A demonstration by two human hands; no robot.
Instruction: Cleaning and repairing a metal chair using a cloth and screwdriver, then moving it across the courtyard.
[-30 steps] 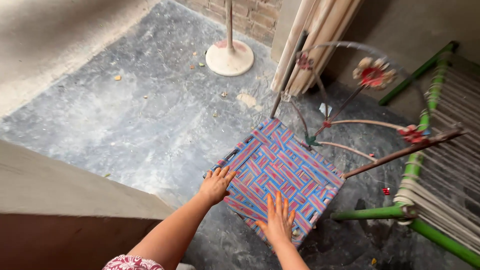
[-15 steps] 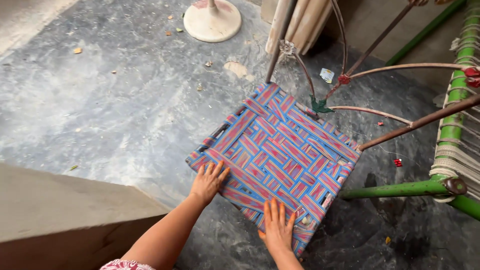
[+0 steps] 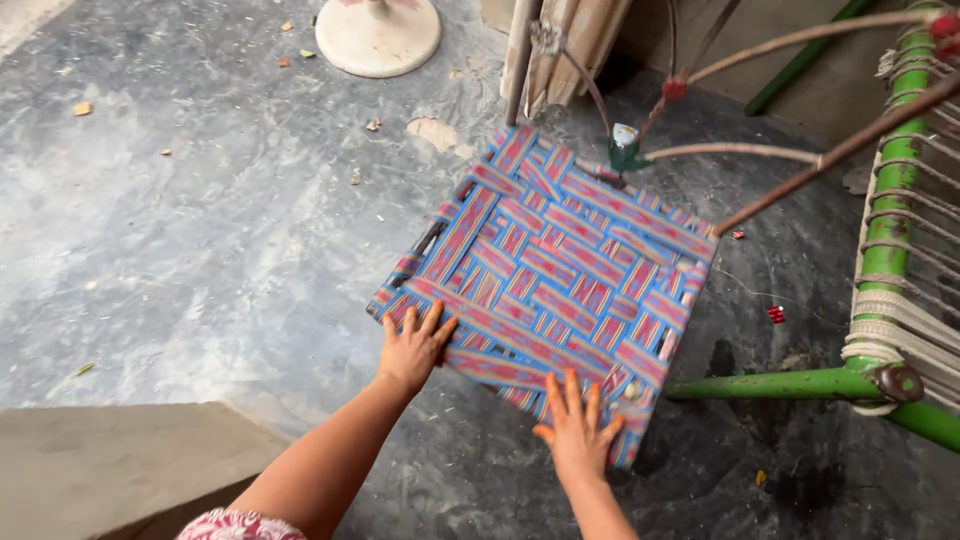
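Across the whole frame below me spreads the grey mottled floor [image 3: 180, 250], scuffed and littered with small scraps, and on it, right of centre, sits the largest thing I am working with: a low square stool [image 3: 555, 270] whose seat is woven from blue, red and pink strips, turned so one corner points toward the round white stand base [image 3: 378, 35] at the top. To the right I see a green metal bed frame [image 3: 890, 240] strung with pale cord, its lower rail reaching in just beside the stool's right edge, and thin bent rods [image 3: 760, 152] cross above the stool's far side. At lower left a plain concrete ledge [image 3: 120, 465] cuts the corner. My two bare forearms come up from the bottom edge, the left one long and slanted, with a patterned sleeve just showing. My left hand [image 3: 412, 350] lies flat, palm down, fingers spread open, on the stool's near left edge, fingertips on the weave. My right hand [image 3: 577, 432] is also open and splayed, palm pressed to the near edge at the bottom corner of the seat. Neither hand closes around anything; both only rest against the woven rim.
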